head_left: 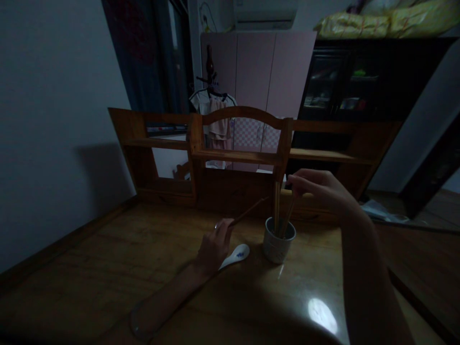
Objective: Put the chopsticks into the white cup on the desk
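My left hand (215, 244) is closed round one end of a thin wooden chopstick (251, 207), which points up and to the right. Beneath and beside this hand, a white ceramic soup spoon (239, 254) with a blue motif lies on the wooden table (151, 268); its handle end is partly hidden by the hand. A pale grey cup (276, 249) stands to the right with several chopsticks (276, 206) upright in it. Above the cup, my right hand (316, 184) pinches the top of a slanted chopstick (288, 213) whose lower end is inside the cup.
A wooden shelf unit (239, 155) runs along the table's back edge. The wall (61, 120) borders the left side. Farther off are a clothes stand (210, 72), pink cabinets (255, 67) and a dark cabinet (370, 79). Light is dim, with a glare patch on the tabletop.
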Tool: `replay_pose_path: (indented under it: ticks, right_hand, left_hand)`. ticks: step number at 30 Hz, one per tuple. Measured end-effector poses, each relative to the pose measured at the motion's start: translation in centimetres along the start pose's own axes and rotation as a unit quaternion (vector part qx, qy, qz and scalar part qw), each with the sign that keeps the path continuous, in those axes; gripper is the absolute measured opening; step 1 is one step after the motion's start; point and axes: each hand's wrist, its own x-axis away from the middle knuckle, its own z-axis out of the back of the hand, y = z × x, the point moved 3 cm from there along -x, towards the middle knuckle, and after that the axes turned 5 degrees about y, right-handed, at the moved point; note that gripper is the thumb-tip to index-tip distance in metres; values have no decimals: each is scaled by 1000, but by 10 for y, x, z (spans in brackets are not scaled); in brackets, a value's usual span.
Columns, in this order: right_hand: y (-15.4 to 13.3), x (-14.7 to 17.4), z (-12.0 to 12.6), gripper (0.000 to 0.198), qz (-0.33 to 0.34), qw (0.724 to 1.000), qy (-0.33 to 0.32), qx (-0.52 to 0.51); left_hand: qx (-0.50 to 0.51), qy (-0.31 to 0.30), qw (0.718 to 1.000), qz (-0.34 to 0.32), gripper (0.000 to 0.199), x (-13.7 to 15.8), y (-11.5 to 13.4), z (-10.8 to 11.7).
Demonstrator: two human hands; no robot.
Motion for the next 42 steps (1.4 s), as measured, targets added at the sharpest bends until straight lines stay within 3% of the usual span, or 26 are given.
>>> replay_pose_path:
  ticks: [6, 19, 25, 28, 32, 39, 42]
  right_hand:
    - [-17, 7, -19, 31, 41, 998, -52, 11]
    - [-21, 11, -26, 27, 35, 996, -83, 2]
    - [-30, 17, -29, 29, 49, 989, -133, 27]
    - [-33, 20, -33, 28, 43, 984, -170, 34]
    - [-36, 25, -40, 31, 36, 976, -214, 29]
    - [-33, 24, -43, 33, 37, 970, -236, 36]
    - [-30, 24, -44, 31, 30, 969, -240, 55]
  left_hand:
    - [24, -17, 1000, -10, 26, 2, 1, 2]
    - [47, -42, 998, -21, 27, 1, 11, 5]
    - [87, 0, 995, -40, 28, 3, 13, 7]
    - [78, 17, 995, -61, 34, 2, 17, 8]
    - [60, -8, 995, -79, 41, 0, 22, 9]
    - [11, -10, 991, -136, 45, 3, 18, 2]
    - [26, -7, 991, -130, 41, 3, 17, 2]
